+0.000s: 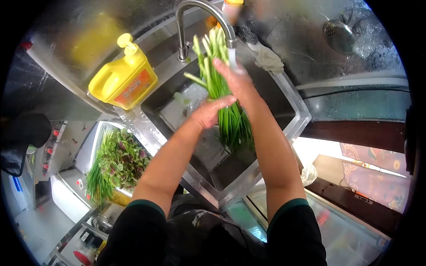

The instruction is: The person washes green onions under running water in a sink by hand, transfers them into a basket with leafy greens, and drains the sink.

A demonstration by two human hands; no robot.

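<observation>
A bunch of garlic chives (217, 86) is held over the sink (155, 104), pale stem ends up and dark green leaves hanging down. My left hand (207, 113) grips it around the middle from the left, thumb across the front. Higher up, my right hand (235, 80) closes on the stalks from the right, its fingers partly hidden. Water runs from the curved faucet (204, 4) onto the right hand and the stems. Both hands look wet. One stalk sticks out to the left of the bunch.
A yellow jug with a pump top (124, 82) stands left of the sink. A basket (100, 133) below it holds leafy greens (122, 159). A pale cloth (268, 60) lies on the sink's right rim. A knife (372, 166) is at the right, and a strainer (339, 36) is at the back.
</observation>
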